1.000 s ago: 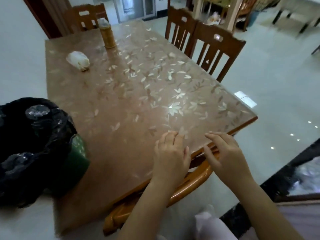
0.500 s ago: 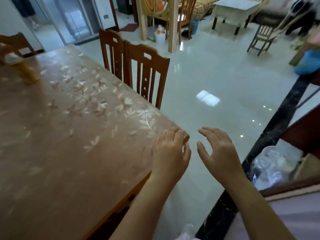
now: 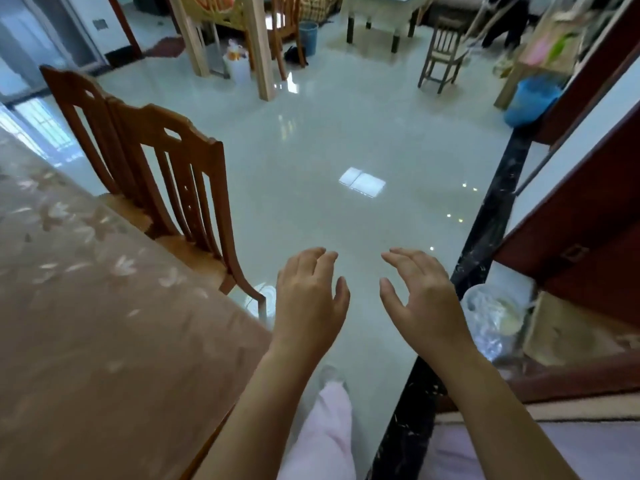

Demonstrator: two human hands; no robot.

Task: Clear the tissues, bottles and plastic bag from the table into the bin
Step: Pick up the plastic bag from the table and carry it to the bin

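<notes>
Both hands, left hand (image 3: 308, 306) and right hand (image 3: 424, 303), moved off the table (image 3: 104, 341), fingers spread, seemingly empty

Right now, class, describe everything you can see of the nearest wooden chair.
The nearest wooden chair is reddish-brown with a curved top rail holding a small cut-out, vertical back slats and splayed rear legs. It stands upright on the glossy floor, pushed in against the table, its seat partly hidden, beside a second matching chair.

no legible text, label, brand, number or sign appears on any surface or object in view.
</notes>
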